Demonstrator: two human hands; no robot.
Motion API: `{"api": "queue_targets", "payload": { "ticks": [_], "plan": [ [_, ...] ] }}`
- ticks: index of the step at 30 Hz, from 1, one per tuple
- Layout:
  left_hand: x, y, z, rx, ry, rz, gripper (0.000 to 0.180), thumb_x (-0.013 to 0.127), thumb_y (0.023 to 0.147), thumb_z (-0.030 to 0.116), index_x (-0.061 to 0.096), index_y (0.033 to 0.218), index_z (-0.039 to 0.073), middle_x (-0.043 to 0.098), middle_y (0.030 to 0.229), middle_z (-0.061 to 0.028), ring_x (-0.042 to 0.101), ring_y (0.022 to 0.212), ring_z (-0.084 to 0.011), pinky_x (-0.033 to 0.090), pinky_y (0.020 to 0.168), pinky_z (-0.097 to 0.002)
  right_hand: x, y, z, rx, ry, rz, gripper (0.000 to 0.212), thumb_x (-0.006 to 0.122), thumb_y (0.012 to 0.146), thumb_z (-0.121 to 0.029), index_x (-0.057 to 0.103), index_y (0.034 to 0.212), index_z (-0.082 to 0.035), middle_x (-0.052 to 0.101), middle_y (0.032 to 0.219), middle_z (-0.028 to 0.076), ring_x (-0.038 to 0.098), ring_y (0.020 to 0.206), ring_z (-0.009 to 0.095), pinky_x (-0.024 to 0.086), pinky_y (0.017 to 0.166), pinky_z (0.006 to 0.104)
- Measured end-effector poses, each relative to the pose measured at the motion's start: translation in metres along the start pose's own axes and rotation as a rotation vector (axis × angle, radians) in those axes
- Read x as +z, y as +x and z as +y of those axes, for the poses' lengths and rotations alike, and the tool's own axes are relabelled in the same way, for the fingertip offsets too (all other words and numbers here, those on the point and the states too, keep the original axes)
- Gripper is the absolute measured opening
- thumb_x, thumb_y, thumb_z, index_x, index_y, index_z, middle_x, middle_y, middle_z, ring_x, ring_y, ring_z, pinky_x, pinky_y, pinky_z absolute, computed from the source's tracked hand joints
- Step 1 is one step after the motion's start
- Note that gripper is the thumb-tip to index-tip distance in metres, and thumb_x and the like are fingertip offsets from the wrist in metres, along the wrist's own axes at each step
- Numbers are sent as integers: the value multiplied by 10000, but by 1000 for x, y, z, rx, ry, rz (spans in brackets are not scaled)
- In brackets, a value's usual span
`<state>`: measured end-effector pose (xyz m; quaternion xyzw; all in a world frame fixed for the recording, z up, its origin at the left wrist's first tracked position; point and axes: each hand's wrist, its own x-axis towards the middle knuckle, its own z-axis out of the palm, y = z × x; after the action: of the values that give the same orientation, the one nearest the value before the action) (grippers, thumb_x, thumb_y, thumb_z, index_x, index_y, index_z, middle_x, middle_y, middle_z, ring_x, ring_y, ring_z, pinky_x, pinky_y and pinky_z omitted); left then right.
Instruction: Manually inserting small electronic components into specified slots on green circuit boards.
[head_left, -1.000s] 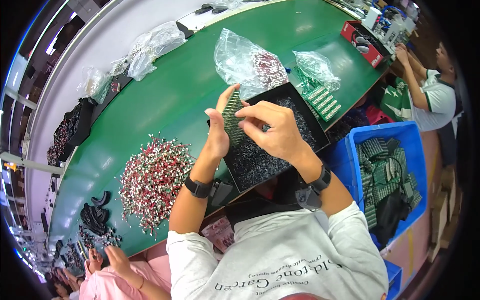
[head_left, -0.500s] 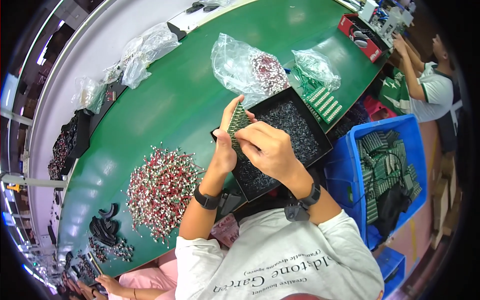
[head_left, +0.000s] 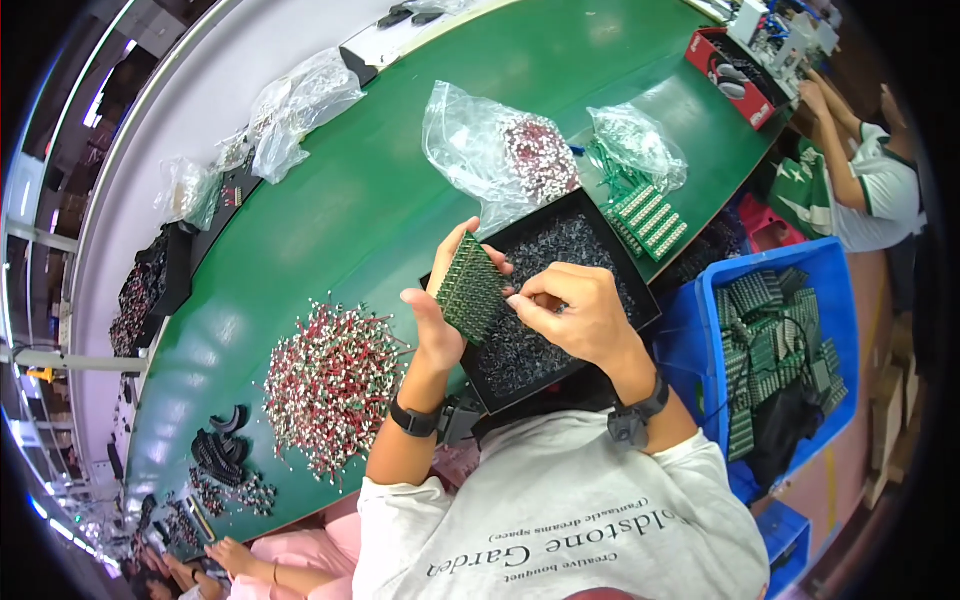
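And the circuit-board panel has swung round: half a second ago it showed as a narrow sliver, and now its broad, stud-covered face opens up at the centre of the frame! The left hand keeps its hold, grip closed around the panel's sides, fingers wrapping behind to the right edge, thumb standing off to the left. The right hand has slid off that face to just beside the right edge; its grip is a tight pinch, thumb and forefinger together, and I can't tell whether anything tiny sits between them. Beneath, the black tray of small dark pieces is partly blocked, panel and left hand covering its left corner, right hand its middle. Left of centre on the green tabletop, a heap of red-and-white wire connectors lies near the left forearm. Above centre sits a clear plastic bag; to its right, a stack of green boards beside the tray. At right, the blue bin brims with more panels, close by the right forearm. Lower left, a co-worker's hand rests at the tabletop's edge.
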<state>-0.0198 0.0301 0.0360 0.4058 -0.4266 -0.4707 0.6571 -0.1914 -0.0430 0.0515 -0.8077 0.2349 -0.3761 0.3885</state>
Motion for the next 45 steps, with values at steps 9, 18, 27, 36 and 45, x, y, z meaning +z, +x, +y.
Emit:
{"api": "queue_targets", "payload": {
  "ticks": [9, 18, 27, 36, 45],
  "plan": [
    [33, -15, -5, 1, 99, 150, 1274, 259, 736, 976, 286, 1509, -37, 587, 1189, -179, 590, 1109, -261, 476, 981, -379, 17, -4, -3, -234, 178, 165, 231, 767, 736, 57, 743, 945, -38, 709, 847, 79, 689, 710, 214, 559, 628, 303],
    [36, -22, -14, 84, 248, 249, 1230, 279, 779, 945, 296, 1506, -47, 572, 1162, -160, 590, 1059, -245, 478, 955, -383, 30, -8, -8, -294, 101, 189, 201, 758, 731, 63, 705, 901, -32, 678, 819, 82, 683, 683, 234, 549, 595, 317],
    [33, -30, -9, 122, 116, 248, 1181, 323, 800, 923, 328, 1488, -37, 558, 1147, -151, 578, 1041, -228, 487, 914, -352, 30, -10, -14, -287, 162, 185, 191, 719, 692, 86, 675, 839, -28, 664, 764, 86, 651, 597, 185, 528, 546, 281],
    [28, -26, -13, 56, 43, 215, 1192, 282, 807, 928, 320, 1488, -49, 575, 1203, -160, 579, 1108, -235, 468, 981, -359, 14, 1, -12, -84, 162, 113, 191, 780, 731, 46, 703, 889, -30, 614, 729, 81, 615, 583, 175, 514, 560, 291],
    [32, -26, -12, 71, 151, 230, 1192, 266, 815, 924, 326, 1486, -60, 584, 1174, -166, 576, 1067, -224, 447, 976, -360, 27, 0, -12, -268, 75, 102, 216, 759, 737, 66, 712, 930, -18, 685, 837, 95, 686, 709, 243, 563, 644, 314]
  ]
}}
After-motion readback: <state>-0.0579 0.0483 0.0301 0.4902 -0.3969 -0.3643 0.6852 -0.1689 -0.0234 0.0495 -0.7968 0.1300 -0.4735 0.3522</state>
